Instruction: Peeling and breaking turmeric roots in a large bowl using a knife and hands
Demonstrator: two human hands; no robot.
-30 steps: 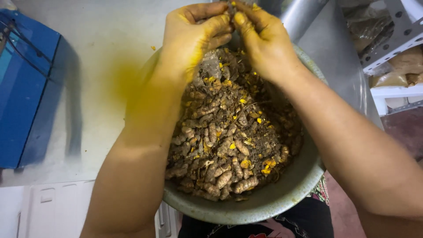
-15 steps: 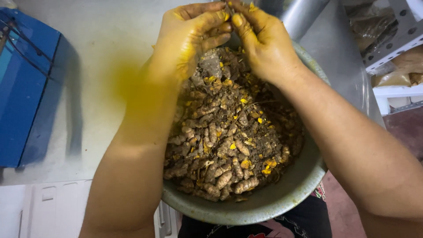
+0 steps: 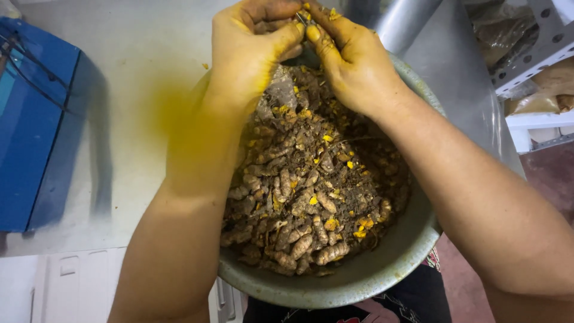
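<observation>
Pale counter [image 3: 125,60], stained yellow beside the left forearm. Blue box [image 3: 33,125] at the counter's left edge; grey metal pipe [image 3: 406,21] and perforated metal shelving [image 3: 538,42] at upper right. Round grey metal basin [image 3: 365,278] at centre, filled nearly to the rim with turmeric rhizomes [image 3: 305,203], brown and soil-crusted, flecked with bright orange-yellow cut fragments. Left hand [image 3: 251,51] and right hand [image 3: 350,60] raised together over the far edge of the basin, both yellow-stained, thumbs and fingertips meeting at the top of the view. Left hand curled around a single rhizome piece [image 3: 272,25], partly hidden behind the fingers. Right hand pinched shut on a small dark metallic object, seemingly a blade [image 3: 303,18], at the point of contact between the hands; too little visible to identify with certainty. Forearms angled inward from the lower corners, crossing above the basin's near rim.
</observation>
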